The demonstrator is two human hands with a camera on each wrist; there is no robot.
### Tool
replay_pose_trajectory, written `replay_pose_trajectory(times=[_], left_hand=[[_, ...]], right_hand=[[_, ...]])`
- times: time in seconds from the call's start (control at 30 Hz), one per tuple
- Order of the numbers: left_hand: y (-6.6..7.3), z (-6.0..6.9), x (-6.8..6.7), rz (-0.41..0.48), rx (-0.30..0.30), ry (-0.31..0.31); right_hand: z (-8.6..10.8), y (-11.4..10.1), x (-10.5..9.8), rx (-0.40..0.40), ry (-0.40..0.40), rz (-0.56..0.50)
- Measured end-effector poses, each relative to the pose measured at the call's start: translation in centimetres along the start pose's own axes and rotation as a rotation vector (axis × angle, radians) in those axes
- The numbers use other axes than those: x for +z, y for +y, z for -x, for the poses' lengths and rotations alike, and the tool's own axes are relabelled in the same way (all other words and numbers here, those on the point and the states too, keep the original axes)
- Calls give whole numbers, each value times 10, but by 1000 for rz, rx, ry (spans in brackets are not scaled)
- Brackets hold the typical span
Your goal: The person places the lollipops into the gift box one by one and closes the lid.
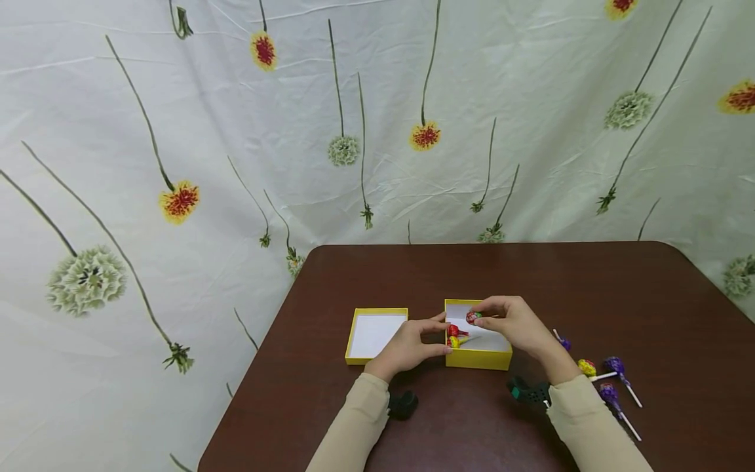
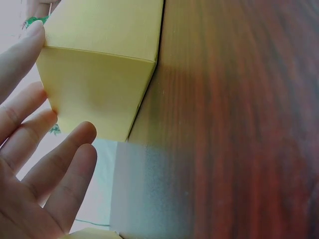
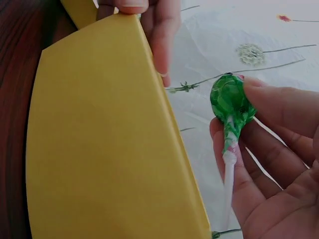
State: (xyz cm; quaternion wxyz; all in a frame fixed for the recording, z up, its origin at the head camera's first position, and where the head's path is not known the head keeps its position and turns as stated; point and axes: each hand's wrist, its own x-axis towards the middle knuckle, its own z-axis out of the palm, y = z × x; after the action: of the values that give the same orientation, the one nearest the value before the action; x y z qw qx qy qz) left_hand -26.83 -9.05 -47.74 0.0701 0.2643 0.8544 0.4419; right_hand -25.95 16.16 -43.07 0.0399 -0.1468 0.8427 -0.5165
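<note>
A lollipop in a green wrapper (image 3: 228, 97) with a white stick is pinched between the thumb and fingers of my right hand (image 1: 514, 321). In the head view its red and green head (image 1: 472, 317) is above the open yellow box (image 1: 479, 359). Inside the box, by its left wall, lie a red lollipop (image 1: 453, 330) and a yellow lollipop (image 1: 454, 342). My left hand (image 1: 408, 344) touches the box's left side with fingertips and thumb. Its fingers (image 2: 55, 164) look fairly straight in the left wrist view, and some stand away from the box.
Left of the box is a yellow-edged lid (image 1: 376, 311) with a white inside, partly behind my left hand. On the right of the brown table (image 1: 460, 426) lie several loose lollipops, among them a yellow one (image 1: 586, 367) and a purple one (image 1: 609, 394). A flowered cloth (image 1: 377, 190) hangs behind.
</note>
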Motion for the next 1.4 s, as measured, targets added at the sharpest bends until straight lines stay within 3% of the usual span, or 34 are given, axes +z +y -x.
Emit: replay_pose_trajectory(times=[0.3,0.67,1.1,1.4], left_hand=[[0,1,0,-11,-7,-4],[1,1,-2,-19,21,-5],[2,1,0,-3,12,-7],[1,2,-2,-24,13,-2]], right_hand=[[-10,1,12,-16,-62,24],[-19,0,22,25,-70,64],[-24,3,30,67,-67,39],[-26,3,39,89,-89,-53]])
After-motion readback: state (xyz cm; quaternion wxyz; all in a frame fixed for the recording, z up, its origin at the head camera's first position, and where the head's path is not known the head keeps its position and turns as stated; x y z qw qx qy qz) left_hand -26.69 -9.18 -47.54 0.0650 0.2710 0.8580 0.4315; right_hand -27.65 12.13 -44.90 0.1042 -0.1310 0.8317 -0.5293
